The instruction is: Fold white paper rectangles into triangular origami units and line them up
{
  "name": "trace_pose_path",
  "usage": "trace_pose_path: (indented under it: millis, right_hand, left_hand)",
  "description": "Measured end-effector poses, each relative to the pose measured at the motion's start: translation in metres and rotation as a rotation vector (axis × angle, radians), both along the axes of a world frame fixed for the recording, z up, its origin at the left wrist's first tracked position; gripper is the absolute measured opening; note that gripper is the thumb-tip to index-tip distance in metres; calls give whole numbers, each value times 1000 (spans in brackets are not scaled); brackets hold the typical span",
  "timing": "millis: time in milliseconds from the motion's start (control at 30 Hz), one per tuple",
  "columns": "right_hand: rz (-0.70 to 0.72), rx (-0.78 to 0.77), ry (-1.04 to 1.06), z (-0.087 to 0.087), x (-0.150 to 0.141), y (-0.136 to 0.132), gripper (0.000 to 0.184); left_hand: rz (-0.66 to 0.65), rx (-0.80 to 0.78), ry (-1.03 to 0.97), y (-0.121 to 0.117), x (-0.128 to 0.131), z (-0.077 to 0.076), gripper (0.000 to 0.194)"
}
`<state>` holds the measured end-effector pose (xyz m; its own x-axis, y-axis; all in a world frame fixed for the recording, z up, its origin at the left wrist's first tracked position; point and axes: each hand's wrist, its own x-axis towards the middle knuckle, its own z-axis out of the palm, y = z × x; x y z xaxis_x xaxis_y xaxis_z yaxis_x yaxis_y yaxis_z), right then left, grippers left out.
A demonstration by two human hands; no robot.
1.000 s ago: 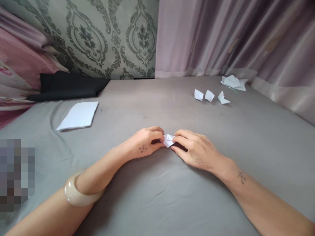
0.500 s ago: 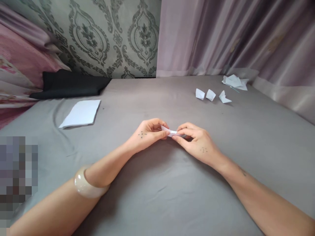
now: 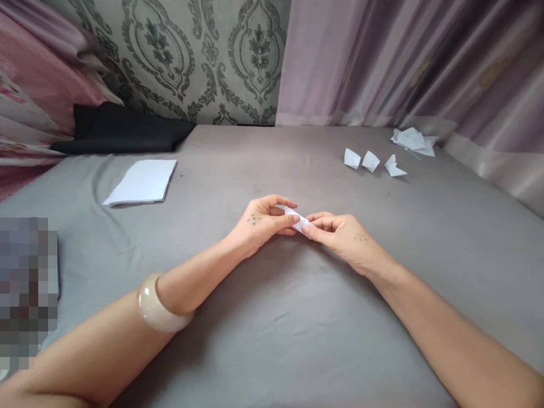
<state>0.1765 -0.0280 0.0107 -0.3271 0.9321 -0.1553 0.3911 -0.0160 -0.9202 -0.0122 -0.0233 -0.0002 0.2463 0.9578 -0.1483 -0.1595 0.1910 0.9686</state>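
A small piece of folded white paper is held between my two hands, above the grey sheet. My left hand pinches its left side, thumb on the near face. At the lower right end, my right hand grips the paper between thumb and fingers. The fingers behind the paper are partly hidden. Farther off to the right stand three small folded white paper shapes: one on the left, one in the middle and a pointed one on the right.
A stack of white paper lies on the grey sheet at left, with black cloth behind it. Loose white papers rest at the far right by the curtain. A blurred-out patch covers the left edge.
The folded paper has turned, its right end now lower and more of its face showing. My right thumb has shifted onto the near face. The camera view has moved slightly.
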Motion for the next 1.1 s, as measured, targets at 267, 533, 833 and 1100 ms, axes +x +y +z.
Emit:
trace_pose_path:
  millis: [267, 533, 833, 1100]
  right_hand:
    - [-59, -337, 204, -2, 0, 5, 33]
    - [-24, -514, 307, 4, 2, 5, 32]
    - [-46, -477, 394, 1, 1, 4, 31]
    - [-54, -347, 408, -1, -7, -2, 31]
  left_hand:
    - [6, -34, -33, 2, -1, 1, 30]
    - [-18, -78, -73, 4, -2, 2, 34]
    - [8, -55, -166, 2, 1, 6, 32]
    - [33, -9, -92, -7, 9, 4, 24]
